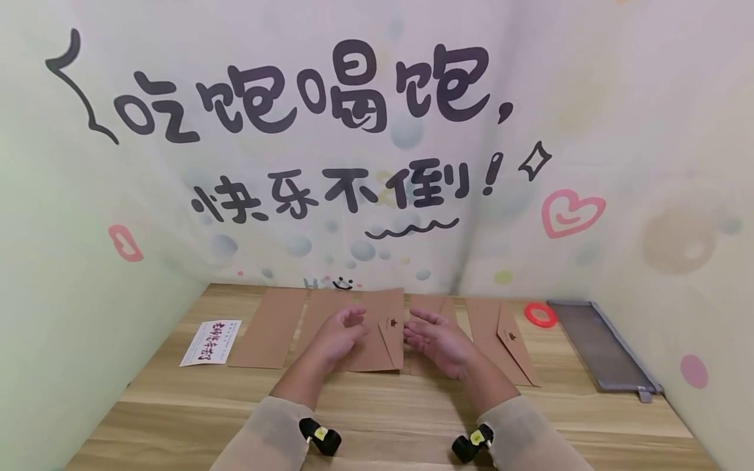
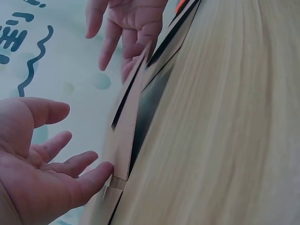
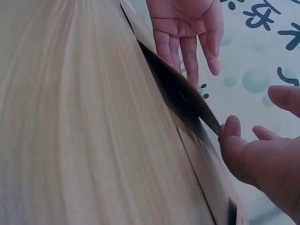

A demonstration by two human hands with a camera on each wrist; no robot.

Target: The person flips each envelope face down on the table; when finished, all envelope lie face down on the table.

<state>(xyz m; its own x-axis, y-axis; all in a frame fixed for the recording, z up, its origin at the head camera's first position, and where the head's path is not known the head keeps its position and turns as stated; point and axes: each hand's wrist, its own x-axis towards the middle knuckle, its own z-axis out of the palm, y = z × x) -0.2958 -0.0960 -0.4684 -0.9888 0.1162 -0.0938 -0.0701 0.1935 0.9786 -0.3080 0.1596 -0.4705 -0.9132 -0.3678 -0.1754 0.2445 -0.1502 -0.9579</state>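
Note:
Brown paper envelopes lie in a row across the table. The middle envelope, with a dark print by its pointed flap, sits between my two hands. My left hand is over its left part, fingers loosely bent; in the left wrist view a fingertip of the left hand meets the envelope's near end. At the right edge is my right hand, fingers extended. From the right wrist view, that edge of the envelope stands raised off the table, with fingertips of the right hand against it.
Left of the middle are two plain envelopes, beyond them a white card with red writing. Rightward lie another envelope, a flapped envelope, a red ring and a grey mesh pouch. A printed curtain hangs behind.

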